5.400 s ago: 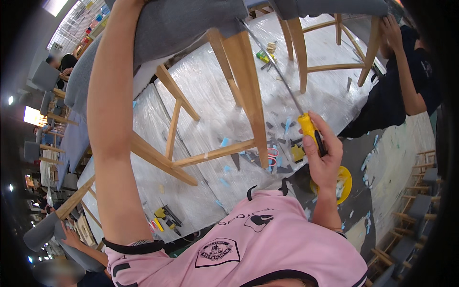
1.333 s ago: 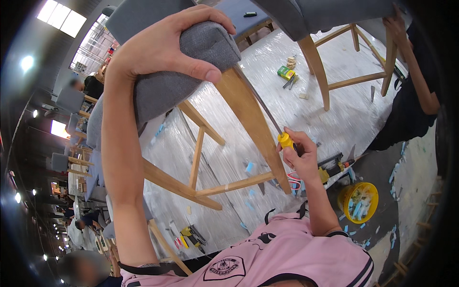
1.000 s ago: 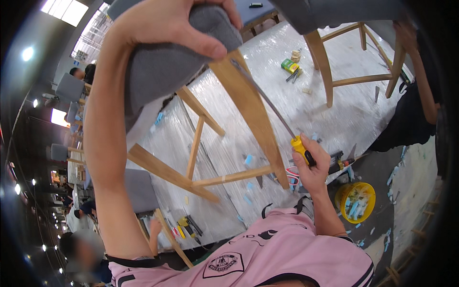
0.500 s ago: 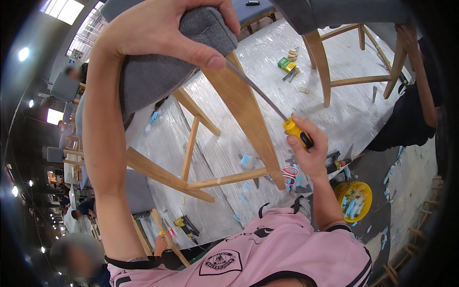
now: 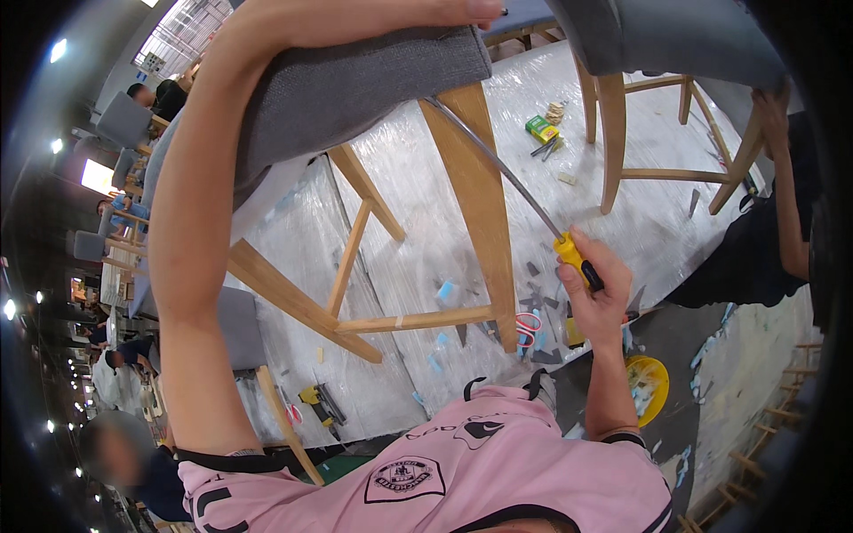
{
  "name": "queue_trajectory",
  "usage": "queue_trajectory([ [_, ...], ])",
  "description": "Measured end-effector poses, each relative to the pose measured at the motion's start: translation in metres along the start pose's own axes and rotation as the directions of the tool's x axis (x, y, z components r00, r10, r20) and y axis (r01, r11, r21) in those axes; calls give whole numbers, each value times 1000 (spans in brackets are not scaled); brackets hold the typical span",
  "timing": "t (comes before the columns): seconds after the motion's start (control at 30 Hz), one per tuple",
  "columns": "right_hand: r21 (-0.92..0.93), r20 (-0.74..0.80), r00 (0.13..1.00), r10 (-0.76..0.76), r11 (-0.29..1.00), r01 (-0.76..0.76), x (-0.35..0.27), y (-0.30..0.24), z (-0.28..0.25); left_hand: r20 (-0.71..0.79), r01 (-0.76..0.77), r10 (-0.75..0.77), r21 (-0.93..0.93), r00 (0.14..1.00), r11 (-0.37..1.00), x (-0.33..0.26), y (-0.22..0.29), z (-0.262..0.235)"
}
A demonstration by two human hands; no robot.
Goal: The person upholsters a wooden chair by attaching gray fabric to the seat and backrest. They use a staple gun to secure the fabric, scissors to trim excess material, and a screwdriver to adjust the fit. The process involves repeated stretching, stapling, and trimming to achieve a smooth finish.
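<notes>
A chair with grey fabric upholstery (image 5: 355, 84) and wooden legs (image 5: 466, 178) is tipped so its legs point toward me. My left hand (image 5: 382, 19) lies across the top of the upholstery. The upper edge of the head view cuts off most of its fingers; one fingertip shows past the fabric corner. My right hand (image 5: 600, 293) is closed round the yellow and black handle of a long screwdriver (image 5: 511, 178). Its shaft slants up to the left across the wooden leg, and its tip meets the seam where fabric and leg join.
Plastic film covers the table (image 5: 400, 293). On it lie red-handled scissors (image 5: 528, 330), a green and yellow box (image 5: 540, 130), scraps and a staple gun (image 5: 322, 406). A co-worker's hand (image 5: 771, 115) touches another chair (image 5: 611, 133). A yellow bucket (image 5: 656, 391) stands at right.
My left hand has slid up and right over the upholstery, nearly out of view. My right hand and the screwdriver sit slightly lower and farther right. The chair appears shifted.
</notes>
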State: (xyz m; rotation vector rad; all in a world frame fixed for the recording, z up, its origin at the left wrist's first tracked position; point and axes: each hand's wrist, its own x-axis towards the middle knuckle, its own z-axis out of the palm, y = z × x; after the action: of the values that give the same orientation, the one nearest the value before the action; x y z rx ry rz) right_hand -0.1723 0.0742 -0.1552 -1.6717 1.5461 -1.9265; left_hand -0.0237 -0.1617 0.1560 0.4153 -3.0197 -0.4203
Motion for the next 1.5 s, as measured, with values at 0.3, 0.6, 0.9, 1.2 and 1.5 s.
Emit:
queue_trajectory([
  [0.3, -103, 24, 991, -129, 986, 131, 43, -8, 4, 142, -346, 329, 120, 934, 930, -1, -1, 0],
  [0.6, -136, 59, 991, -124, 982, 131, 0, 11, -3, 108, -293, 284, 79, 953, 953, -7, -11, 3],
  [0.9, -57, -71, 997, -7, 998, 3, -9, 7, 19, 26, -132, 132, 19, 991, 991, -8, 16, 10],
  [1.2, 6, -70, 997, -14, 1000, 14, 9, 8, 24, 72, -260, 251, 190, 965, 947, 0, -6, 0],
  [1.5, 116, -35, 989, 140, 984, -136, 3, -2, 35, 94, -233, 223, 111, 970, 966, 9, -19, -1],
])
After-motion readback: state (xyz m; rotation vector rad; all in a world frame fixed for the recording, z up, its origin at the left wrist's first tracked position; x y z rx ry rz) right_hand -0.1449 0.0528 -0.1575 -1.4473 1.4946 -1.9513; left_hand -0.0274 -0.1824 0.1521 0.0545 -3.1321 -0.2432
